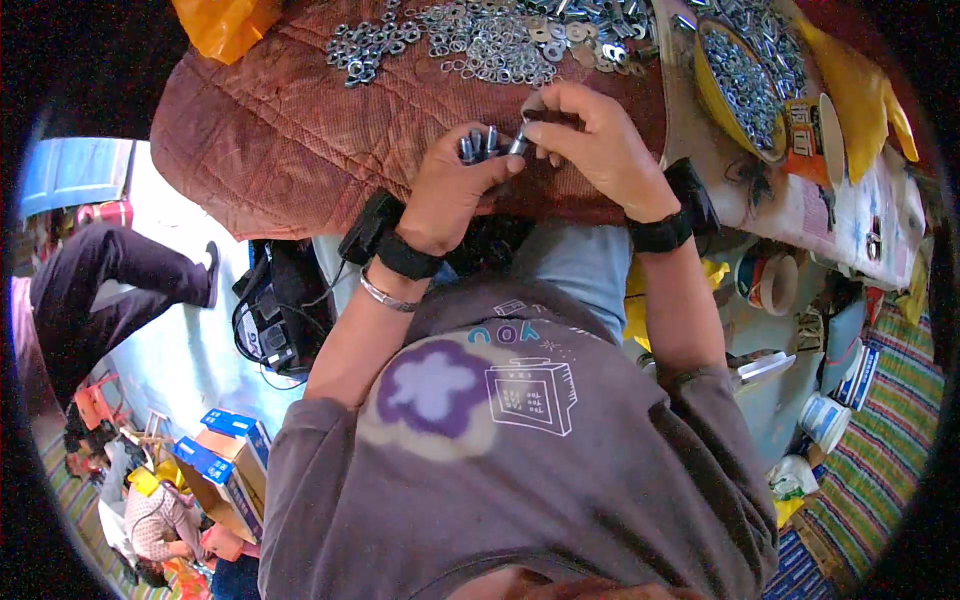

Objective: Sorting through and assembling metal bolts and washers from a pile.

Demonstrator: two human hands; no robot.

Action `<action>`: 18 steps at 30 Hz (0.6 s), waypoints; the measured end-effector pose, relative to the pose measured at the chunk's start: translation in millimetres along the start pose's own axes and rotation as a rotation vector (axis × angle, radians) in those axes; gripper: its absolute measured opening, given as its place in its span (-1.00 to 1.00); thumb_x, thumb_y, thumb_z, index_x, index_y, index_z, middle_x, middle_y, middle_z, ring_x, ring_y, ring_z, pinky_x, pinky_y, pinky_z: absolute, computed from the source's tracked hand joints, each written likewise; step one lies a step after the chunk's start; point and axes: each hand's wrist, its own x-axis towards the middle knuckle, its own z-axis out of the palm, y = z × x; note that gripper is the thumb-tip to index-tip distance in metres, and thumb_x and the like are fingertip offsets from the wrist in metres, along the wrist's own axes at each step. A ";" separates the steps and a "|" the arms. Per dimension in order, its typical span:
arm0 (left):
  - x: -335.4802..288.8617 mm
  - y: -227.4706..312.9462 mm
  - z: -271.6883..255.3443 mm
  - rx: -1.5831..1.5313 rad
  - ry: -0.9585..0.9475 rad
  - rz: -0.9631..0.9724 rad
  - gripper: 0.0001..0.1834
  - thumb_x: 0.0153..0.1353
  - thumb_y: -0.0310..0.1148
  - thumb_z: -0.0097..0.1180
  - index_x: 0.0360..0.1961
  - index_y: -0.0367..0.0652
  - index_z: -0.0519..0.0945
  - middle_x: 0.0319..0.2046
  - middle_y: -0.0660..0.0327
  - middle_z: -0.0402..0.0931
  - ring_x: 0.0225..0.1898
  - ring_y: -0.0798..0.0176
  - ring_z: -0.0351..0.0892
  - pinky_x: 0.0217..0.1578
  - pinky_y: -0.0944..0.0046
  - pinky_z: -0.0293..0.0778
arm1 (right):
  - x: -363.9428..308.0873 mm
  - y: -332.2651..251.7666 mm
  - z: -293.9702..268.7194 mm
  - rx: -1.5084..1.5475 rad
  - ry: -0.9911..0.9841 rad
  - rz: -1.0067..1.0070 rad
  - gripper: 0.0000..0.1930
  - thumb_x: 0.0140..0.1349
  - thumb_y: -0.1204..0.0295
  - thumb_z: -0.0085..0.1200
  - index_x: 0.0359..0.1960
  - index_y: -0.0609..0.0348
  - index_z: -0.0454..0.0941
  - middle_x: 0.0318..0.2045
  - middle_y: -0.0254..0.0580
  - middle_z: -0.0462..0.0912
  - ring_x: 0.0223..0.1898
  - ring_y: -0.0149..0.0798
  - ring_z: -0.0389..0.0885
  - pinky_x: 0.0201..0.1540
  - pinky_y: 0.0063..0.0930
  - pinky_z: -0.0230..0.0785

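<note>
Cloth: red-brown quilted cover (290,140), spread over the work area beneath the hands; its folds could swallow a dropped part, so best to work above a flat patch
Bowl: yellow bowl (706,90) at far right, filled with small metal parts, well apart from the fingers
Right hand: the right hand (605,145) has thumb and forefinger pinched together at the top of one rod; a light, square pinch would suit, kept in line with the rod
Left hand: the left hand (455,185) is half curled round several rods, thumb tip against the worked rod; this thumb should steady it without tilting
Rings: loose pile of rings (500,60), far side, within easy reach
Nuts: nuts (365,45) in a cluster, far left of the rings
Rods: short metal rods (491,138), upright in the left hand
Worked rod: single rod (517,144), slightly tilted, between both hands; any small part on its tip cannot be told
</note>
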 end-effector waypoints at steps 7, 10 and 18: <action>3.4 -14.5 -11.4 0.289 -0.033 0.182 -0.79 -0.03 -0.48 0.23 -0.37 -0.15 0.46 -0.62 0.44 0.36 -0.63 0.55 0.32 -0.66 0.54 0.26 | -17.0 -5.8 9.1 -0.175 0.046 0.045 -0.80 0.05 0.40 0.08 -0.37 0.30 0.50 -0.50 -0.11 0.56 -0.49 -0.32 0.52 -0.40 -0.47 0.35; 1.8 -13.0 -12.4 0.226 -0.015 0.146 -0.79 -0.03 -0.47 0.24 -0.36 -0.15 0.47 -0.59 0.42 0.39 -0.61 0.53 0.35 -0.62 0.54 0.31 | -4.4 12.4 -2.0 -0.266 0.233 0.029 -0.77 0.06 0.36 0.07 -0.32 0.26 0.49 -0.45 -0.05 0.56 -0.43 -0.18 0.55 -0.36 -0.35 0.38; -0.6 -10.4 -19.4 0.086 0.006 0.043 -0.78 -0.02 -0.45 0.24 -0.34 -0.13 0.47 -0.53 0.39 0.42 -0.57 0.51 0.39 -0.59 0.51 0.40 | 26.9 27.5 -7.8 -1.036 0.429 -0.155 -0.79 0.03 0.40 0.07 -0.30 0.22 0.47 -0.34 -0.01 0.52 -0.26 0.07 0.47 -0.24 -0.22 0.34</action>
